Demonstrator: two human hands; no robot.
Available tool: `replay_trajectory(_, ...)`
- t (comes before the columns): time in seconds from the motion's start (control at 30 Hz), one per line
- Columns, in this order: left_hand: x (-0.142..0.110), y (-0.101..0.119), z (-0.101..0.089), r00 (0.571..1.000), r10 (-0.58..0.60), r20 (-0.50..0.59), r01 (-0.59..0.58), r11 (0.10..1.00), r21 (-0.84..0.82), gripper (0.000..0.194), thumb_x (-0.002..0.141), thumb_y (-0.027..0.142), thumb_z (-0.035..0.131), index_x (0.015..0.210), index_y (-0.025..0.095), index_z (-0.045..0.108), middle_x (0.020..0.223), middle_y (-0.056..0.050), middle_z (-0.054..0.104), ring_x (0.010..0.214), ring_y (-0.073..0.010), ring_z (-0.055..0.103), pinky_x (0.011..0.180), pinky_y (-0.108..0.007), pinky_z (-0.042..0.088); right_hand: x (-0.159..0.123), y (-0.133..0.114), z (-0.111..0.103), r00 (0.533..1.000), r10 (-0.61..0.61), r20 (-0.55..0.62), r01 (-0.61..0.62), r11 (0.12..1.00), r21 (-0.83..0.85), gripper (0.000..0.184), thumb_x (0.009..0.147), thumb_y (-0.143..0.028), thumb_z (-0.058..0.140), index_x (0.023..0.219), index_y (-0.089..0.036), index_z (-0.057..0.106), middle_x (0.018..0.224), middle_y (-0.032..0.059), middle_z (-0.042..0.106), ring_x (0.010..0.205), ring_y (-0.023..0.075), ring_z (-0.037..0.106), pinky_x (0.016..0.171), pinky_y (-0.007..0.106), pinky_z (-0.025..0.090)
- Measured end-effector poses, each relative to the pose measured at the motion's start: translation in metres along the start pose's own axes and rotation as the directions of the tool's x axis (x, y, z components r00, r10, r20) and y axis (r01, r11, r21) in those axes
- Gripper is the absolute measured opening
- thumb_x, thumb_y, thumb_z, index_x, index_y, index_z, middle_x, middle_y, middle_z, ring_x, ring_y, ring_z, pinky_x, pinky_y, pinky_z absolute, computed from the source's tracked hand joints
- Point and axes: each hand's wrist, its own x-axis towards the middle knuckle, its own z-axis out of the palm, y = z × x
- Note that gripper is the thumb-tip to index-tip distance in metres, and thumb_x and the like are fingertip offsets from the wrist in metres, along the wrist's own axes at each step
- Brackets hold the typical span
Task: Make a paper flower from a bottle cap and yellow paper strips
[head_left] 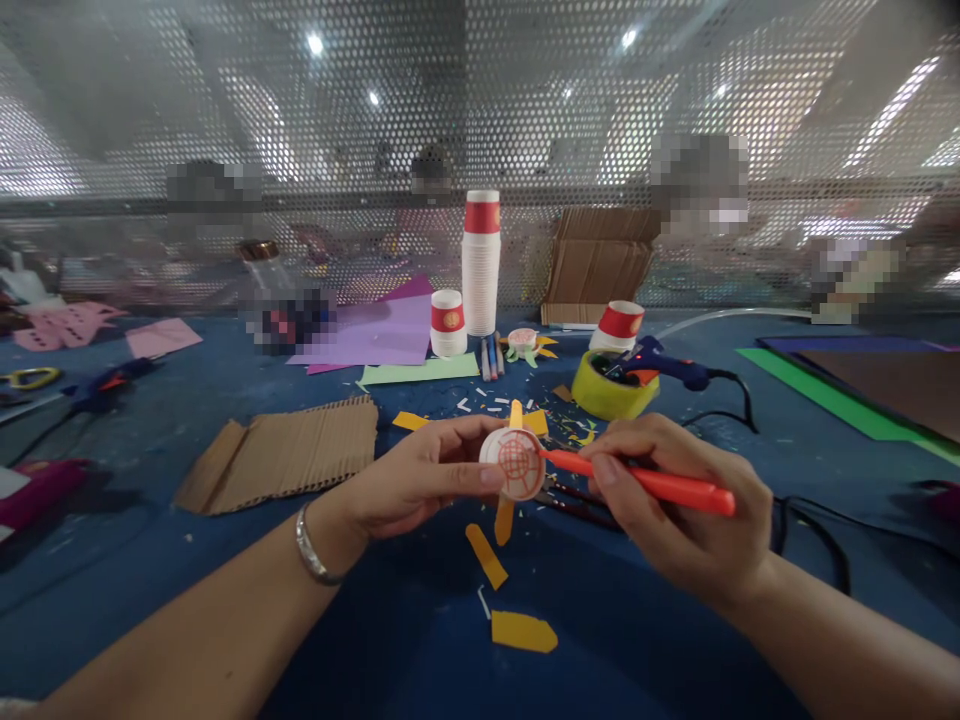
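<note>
My left hand grips a small white paper cup piece by its edge, its round face turned toward me. Red-orange crossing lines and an outline are drawn on that face. In my right hand is a red marker, fingers pinched around the barrel, its tip at the right edge of the drawn face. Yellow-orange paper strips show above and below the cup piece; whether they are attached to it I cannot tell. Loose orange paper strips and a pointed orange piece lie below on the blue table.
Corrugated cardboard lies left. Behind are a tall cup stack, a single cup, markers and a small paper turtle-like piece. A glue gun rests on yellow tape; its cable runs right.
</note>
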Motion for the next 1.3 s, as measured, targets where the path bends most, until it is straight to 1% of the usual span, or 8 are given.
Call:
replay_trajectory(0.13, -0.0006, -0.0003, -0.0004, 0.999, -0.018, -0.034, 0.019, 0.999, 0.028, 0.046, 0.077, 0.031, 0.085, 0.117, 0.015, 0.070, 0.109, -0.009, 0.073, 0.096, -0.0183, 0.068, 0.086, -0.028, 0.050, 0.0007, -0.0022, -0.0005, 1.000, -0.012, -0.005, 0.012, 1.000, -0.012, 0.012, 0.086, -0.013, 0.059, 0.076, -0.021, 0.060, 0.060, -0.0018, 0.065, 0.047, 0.0120, 0.060, 0.047, 0.026, 0.049)
replay_trajectory(0.23, -0.0012, 0.0009, 0.0011, 0.999, -0.011, -0.032, 0.012, 0.999, 0.041, 0.046, 0.077, 0.034, 0.085, 0.116, 0.016, 0.071, 0.111, -0.010, 0.073, 0.099, -0.0195, 0.068, 0.088, -0.029, 0.050, 0.0001, -0.0020, -0.0010, 1.000, -0.015, 0.017, 0.015, 1.000, -0.005, 0.013, 0.085, -0.013, 0.059, 0.076, -0.022, 0.059, 0.061, -0.0017, 0.066, 0.047, 0.0124, 0.061, 0.047, 0.027, 0.049)
replay_trajectory(0.47, -0.0006, 0.0026, 0.0033, 1.000, 0.025, 0.009, -0.026, 0.999, 0.034, 0.036, 0.081, 0.026, 0.081, 0.114, 0.015, 0.071, 0.106, -0.008, 0.074, 0.095, -0.0171, 0.068, 0.086, -0.027, 0.049, -0.0059, 0.0014, 0.0003, 0.998, -0.039, -0.048, 0.041, 0.998, 0.039, 0.013, 0.084, -0.010, 0.061, 0.082, -0.023, 0.063, 0.064, -0.0016, 0.067, 0.050, 0.0136, 0.062, 0.049, 0.029, 0.050)
replay_trajectory(0.67, 0.0008, 0.0008, 0.0049, 1.000, 0.012, 0.003, -0.012, 0.998, 0.058, 0.038, 0.080, 0.029, 0.082, 0.114, 0.016, 0.072, 0.107, -0.008, 0.074, 0.094, -0.0160, 0.067, 0.086, -0.026, 0.049, -0.0045, -0.0002, -0.0009, 0.999, -0.039, -0.019, 0.040, 0.998, 0.038, 0.012, 0.084, -0.011, 0.060, 0.079, -0.022, 0.060, 0.064, -0.0018, 0.067, 0.048, 0.0121, 0.060, 0.047, 0.027, 0.049)
replay_trajectory(0.87, 0.0000, 0.0032, 0.0075, 1.000, 0.006, -0.005, -0.006, 0.998, 0.069, 0.040, 0.079, 0.033, 0.084, 0.112, 0.016, 0.073, 0.105, -0.007, 0.074, 0.092, -0.0157, 0.067, 0.083, -0.025, 0.049, -0.0017, -0.0061, -0.0026, 0.998, -0.039, 0.039, 0.038, 0.999, 0.025, 0.014, 0.084, -0.011, 0.058, 0.076, -0.023, 0.059, 0.063, -0.0013, 0.069, 0.051, 0.0136, 0.065, 0.048, 0.027, 0.050)
replay_trajectory(1.03, -0.0004, 0.0022, 0.0063, 0.999, 0.033, 0.030, -0.035, 0.998, 0.060, 0.038, 0.081, 0.031, 0.081, 0.114, 0.015, 0.072, 0.107, -0.009, 0.074, 0.093, -0.0172, 0.068, 0.083, -0.026, 0.050, -0.0015, -0.0072, -0.0019, 0.998, -0.057, -0.004, 0.057, 0.998, 0.012, 0.014, 0.084, -0.011, 0.058, 0.076, -0.023, 0.059, 0.062, -0.0009, 0.069, 0.049, 0.0148, 0.065, 0.047, 0.028, 0.051)
replay_trajectory(1.2, -0.0003, 0.0011, 0.0035, 0.999, 0.026, 0.022, -0.027, 0.999, 0.047, 0.042, 0.080, 0.031, 0.082, 0.116, 0.015, 0.070, 0.104, -0.008, 0.075, 0.087, -0.0154, 0.067, 0.078, -0.026, 0.049, -0.0043, -0.0073, -0.0027, 0.996, -0.084, -0.003, 0.084, 0.996, 0.019, 0.014, 0.083, -0.009, 0.058, 0.078, -0.023, 0.059, 0.063, -0.0013, 0.068, 0.051, 0.0136, 0.065, 0.050, 0.028, 0.053)
replay_trajectory(1.3, -0.0004, 0.0014, 0.0031, 1.000, 0.008, -0.002, -0.008, 0.999, 0.041, 0.047, 0.077, 0.031, 0.085, 0.118, 0.017, 0.069, 0.109, -0.007, 0.074, 0.093, -0.0166, 0.068, 0.085, -0.028, 0.050, -0.0053, -0.0066, -0.0020, 0.994, -0.108, 0.016, 0.107, 0.994, 0.031, 0.015, 0.082, -0.008, 0.058, 0.078, -0.023, 0.059, 0.064, -0.0023, 0.068, 0.051, 0.0128, 0.064, 0.049, 0.027, 0.052)
